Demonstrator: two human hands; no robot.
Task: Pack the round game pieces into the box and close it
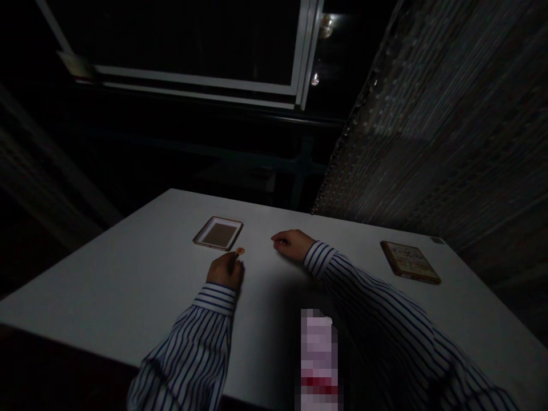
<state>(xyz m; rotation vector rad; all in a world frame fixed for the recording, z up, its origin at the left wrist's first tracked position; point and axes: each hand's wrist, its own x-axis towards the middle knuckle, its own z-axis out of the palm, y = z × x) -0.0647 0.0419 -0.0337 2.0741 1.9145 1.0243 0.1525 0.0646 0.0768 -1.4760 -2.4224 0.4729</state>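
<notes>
A small round disc with a reddish mark on a pale face is pinched at the fingertips of my left hand. That hand is low over the white table, just in front of a shallow open box with a brown rim. The box has a white inner wall and a grey-brown bottom. My right hand rests on the table to the right of the disc, fingers curled together, and I see nothing in them. Far to the right lies a flat brown-edged box or lid with a printed picture on top.
The white table has a small dark-and-light label at its far right corner. A strand curtain hangs close behind the right side. Beyond the far edge stands a white-framed dark panel. A blurred pinkish patch covers the near middle.
</notes>
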